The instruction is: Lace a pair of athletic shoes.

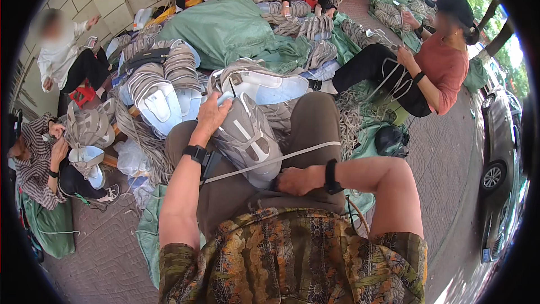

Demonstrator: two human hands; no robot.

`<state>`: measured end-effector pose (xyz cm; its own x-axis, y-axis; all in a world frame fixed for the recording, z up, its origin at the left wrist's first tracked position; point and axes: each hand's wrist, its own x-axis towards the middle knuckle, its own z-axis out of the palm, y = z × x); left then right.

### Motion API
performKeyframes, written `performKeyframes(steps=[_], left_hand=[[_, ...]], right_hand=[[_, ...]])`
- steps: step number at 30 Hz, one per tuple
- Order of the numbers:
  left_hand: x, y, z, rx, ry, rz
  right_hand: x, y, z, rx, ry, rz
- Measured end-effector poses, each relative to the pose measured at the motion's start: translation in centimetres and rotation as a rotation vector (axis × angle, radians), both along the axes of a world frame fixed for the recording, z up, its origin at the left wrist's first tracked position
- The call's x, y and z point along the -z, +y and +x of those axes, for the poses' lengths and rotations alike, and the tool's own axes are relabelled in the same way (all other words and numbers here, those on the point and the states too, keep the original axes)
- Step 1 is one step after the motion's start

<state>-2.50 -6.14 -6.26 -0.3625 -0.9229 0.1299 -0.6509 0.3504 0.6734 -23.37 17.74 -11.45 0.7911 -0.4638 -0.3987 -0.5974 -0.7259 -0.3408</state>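
A grey-beige sneaker upper (246, 129) lies across my lap, its toe towards me. My left hand (212, 115) grips it at the collar end, with the thumb near a pale blue edge. My right hand (301, 180) is closed beside the toe, and what its fingers hold is hidden. A pale shoelace (270, 162) stretches slantwise over the toe and my thighs. Just beyond the upper, another one with a white and light blue inside (267, 85) rests on the pile.
Stacked shoe uppers (159, 101) stand ahead to the left. Green sacking (216, 28) covers the middle of the heap. Bundles of laces hang at the right, where a person in a coral top (450, 73) sits. Several other people sit around. A car (498, 157) is parked far right.
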Motion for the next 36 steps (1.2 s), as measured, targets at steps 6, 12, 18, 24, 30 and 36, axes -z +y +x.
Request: performKeyframes(steps=[6, 12, 18, 24, 30, 36], left_hand=[[-0.1, 0.5, 0.1, 0.052, 0.094, -0.014], [1.4, 0.3, 2.7, -0.007, 0.067, -0.019], [1.1, 0.2, 0.9, 0.013, 0.072, -0.051], [1.8, 0.3, 1.1, -0.007, 0.023, -0.054], [1.7, 0.8, 1.9, -0.003, 0.059, -0.063], [1.5, 0.5, 0.8, -0.021, 0.055, -0.089]], right_hand=[[6.9, -1.7, 0.6, 0.018, -0.127, 0.355], [-4.2, -3.0, 4.1, 0.151, 0.136, 0.456], [3.4, -3.8, 3.7, 0.061, 0.252, 0.580], [2.8, -2.7, 2.4, -0.024, -0.040, 0.592], [2.8, -3.5, 4.0, 0.007, 0.178, 0.531], [9.3, -1.7, 2.8, 0.046, -0.116, 0.236]])
